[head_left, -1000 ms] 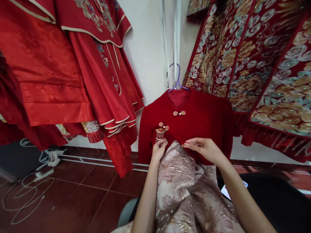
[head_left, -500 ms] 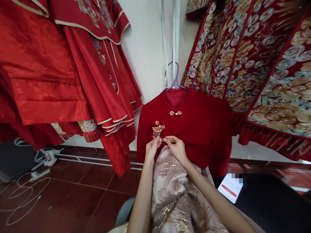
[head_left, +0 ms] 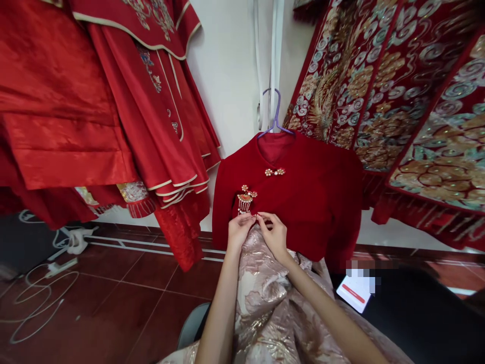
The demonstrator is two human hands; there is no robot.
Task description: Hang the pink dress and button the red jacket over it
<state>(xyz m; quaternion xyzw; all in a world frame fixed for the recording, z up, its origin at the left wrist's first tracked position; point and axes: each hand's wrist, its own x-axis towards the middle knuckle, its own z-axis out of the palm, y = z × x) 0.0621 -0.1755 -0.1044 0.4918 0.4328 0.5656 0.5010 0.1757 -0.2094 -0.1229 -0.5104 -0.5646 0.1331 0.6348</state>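
Observation:
A dark red jacket [head_left: 303, 192] hangs from a purple hanger [head_left: 278, 112], with a floral metal clasp [head_left: 275, 172] fastened at its neckline. Below that, a fan-shaped brooch [head_left: 245, 199] with beaded tassels is on the front. Both hands meet at the front's lower edge, just under the brooch. My left hand [head_left: 240, 231] pinches one side of a small beaded clasp [head_left: 255, 217]. From the other side my right hand [head_left: 275, 233] grips it between thumb and forefinger. Fingertips partly hide the clasp, so whether its halves are joined I cannot tell. Under the jacket falls a shiny pale pink brocade skirt [head_left: 261, 298].
Red garments [head_left: 68, 111] hang at left, and embroidered ones [head_left: 379, 91] at right. A phone [head_left: 354, 292] with a lit screen lies on a black surface [head_left: 420, 313]. White cables [head_left: 41, 298] and a power strip [head_left: 62, 267] lie on the tiled floor.
The view has shifted slightly, and the hanging clothes appear a little higher. My fingers have adjusted around the small clasp, and the two hands remain at the same spot.

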